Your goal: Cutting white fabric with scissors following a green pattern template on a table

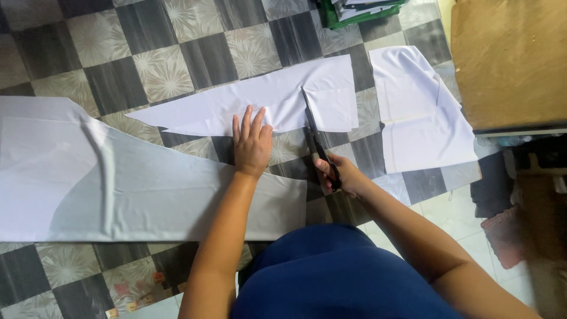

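Scissors (317, 137) gripped in closed right hand (345, 175), blades pointing away from the body w/ tips over the long white cloth strip (260, 100), whose long axis runs crosswise; left hand (252, 143), flat & open, pins cloth just left of blades.

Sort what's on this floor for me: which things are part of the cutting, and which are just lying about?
In use:
- scissors in the right hand
- white tapered fabric piece, pressed flat by the left hand

Lying about:
- large white fabric length
- folded white fabric piece
- green stack at the top edge
- brown board
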